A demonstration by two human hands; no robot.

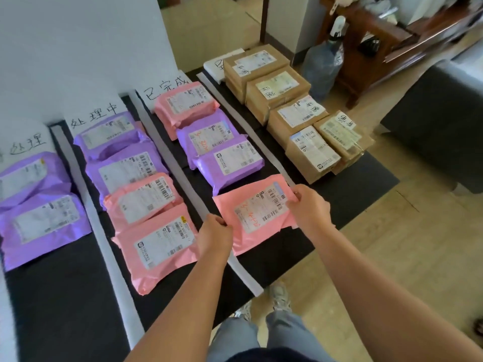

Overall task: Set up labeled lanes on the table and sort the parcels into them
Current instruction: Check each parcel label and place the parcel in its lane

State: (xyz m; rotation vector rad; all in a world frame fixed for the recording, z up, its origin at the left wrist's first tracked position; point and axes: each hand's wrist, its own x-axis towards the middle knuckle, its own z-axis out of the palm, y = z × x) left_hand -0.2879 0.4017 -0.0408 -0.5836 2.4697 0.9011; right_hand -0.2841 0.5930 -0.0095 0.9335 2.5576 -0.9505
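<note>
A pink mailer parcel (257,214) with a white shipping label lies at the near end of the third lane on the black table (347,194). My left hand (215,235) pinches its near left corner. My right hand (308,205) grips its right edge. White strips (180,178) divide the table into lanes, each headed by a handwritten paper label (164,87). The two left lanes hold purple (39,220) and pink (156,246) mailers. The third lane also holds one pink and two purple (230,165) mailers. Brown cardboard boxes (295,118) fill the right lane.
A white wall stands behind the table's far left side. A large water bottle (322,64) and a dark wooden cabinet (371,45) stand on the tiled floor beyond the boxes. A dark sofa (441,126) sits to the right. My legs and shoes show below the table's near edge.
</note>
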